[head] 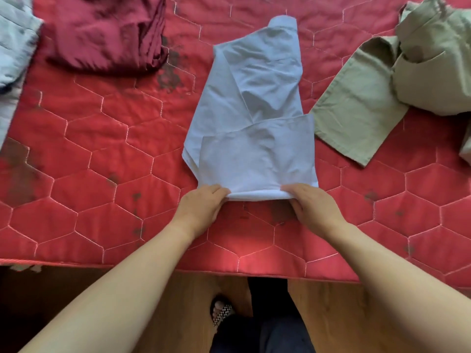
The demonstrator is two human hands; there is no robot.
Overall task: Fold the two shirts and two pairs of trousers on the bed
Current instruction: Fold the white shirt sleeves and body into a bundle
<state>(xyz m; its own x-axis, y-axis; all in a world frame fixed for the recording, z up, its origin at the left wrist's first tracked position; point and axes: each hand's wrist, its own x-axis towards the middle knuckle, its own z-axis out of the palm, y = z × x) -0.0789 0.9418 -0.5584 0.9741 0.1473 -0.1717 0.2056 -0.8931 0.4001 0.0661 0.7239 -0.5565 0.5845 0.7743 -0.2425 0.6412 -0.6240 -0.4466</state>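
You're pinching near fold of pale blue cotton shirt (254,123), left hand (201,207) and right hand (314,207) at its corners.

Four garments lie on the red quilted bed cover (102,154): one pale blue cotton shirt (254,110) at the middle, one folded maroon garment (107,34) far left, one grey-blue garment (12,47) at the left edge, and one pair of olive-green trousers (362,103) at the right edge.

Single head view, wide-angle: stands at bed (102,154) near edge, faces forward and steeply down, close over it; floor (178,301) strip along lower frame.
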